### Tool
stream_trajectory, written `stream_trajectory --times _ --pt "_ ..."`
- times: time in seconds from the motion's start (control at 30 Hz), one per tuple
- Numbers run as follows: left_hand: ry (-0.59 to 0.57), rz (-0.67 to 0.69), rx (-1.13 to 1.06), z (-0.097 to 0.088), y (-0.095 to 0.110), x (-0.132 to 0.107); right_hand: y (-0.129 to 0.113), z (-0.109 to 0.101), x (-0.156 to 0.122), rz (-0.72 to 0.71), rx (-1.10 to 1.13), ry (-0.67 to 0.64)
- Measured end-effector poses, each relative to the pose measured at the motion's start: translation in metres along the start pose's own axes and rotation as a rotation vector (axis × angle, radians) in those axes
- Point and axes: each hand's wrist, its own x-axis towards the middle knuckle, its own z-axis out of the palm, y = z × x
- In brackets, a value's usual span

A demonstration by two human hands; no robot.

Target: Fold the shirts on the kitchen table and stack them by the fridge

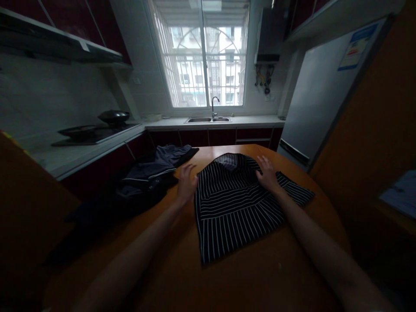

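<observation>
A black garment with white stripes lies on the round wooden table in front of me. It looks like a shirt, and one striped sleeve sticks out to the right. My left hand is at its upper left edge, fingers apart and pointing up; whether the thumb touches the cloth I cannot tell. At the upper right, my right hand rests against the garment with its fingers spread. Neither hand grips anything. Left of my left hand lies a heap of dark clothes in black and grey.
The wooden table has a curved far edge. Beyond it are a counter with a sink under a window. A stove with pans stands at the left, a grey refrigerator at the right.
</observation>
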Motion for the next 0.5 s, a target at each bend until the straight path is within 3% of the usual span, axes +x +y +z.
stream_trajectory --times 0.07,0.13,0.23,0.3,0.37,0.43,0.5 --pt "-0.292 0.134 -0.006 0.016 0.014 -0.026 -0.006 0.000 -0.004 -0.084 -0.001 -0.123" --pt "-0.530 0.162 0.040 0.027 0.025 -0.051 -0.010 -0.005 -0.010 -0.126 -0.022 -0.366" --pt "-0.689 0.110 0.106 0.031 0.035 -0.069 -0.015 -0.019 -0.016 -0.089 -0.113 -0.699" --pt "-0.728 0.121 0.096 0.026 0.040 -0.066 -0.020 -0.029 -0.020 -0.084 -0.172 -0.781" --pt "-0.714 0.180 0.129 0.014 0.048 -0.057 -0.027 -0.039 -0.026 -0.163 -0.198 -0.735" --pt "-0.650 0.215 0.226 -0.003 0.058 -0.043 -0.038 -0.046 -0.037 -0.279 -0.204 -0.572" --pt "-0.696 0.220 0.258 -0.024 0.071 -0.030 -0.053 -0.051 -0.054 -0.389 -0.200 -0.361"
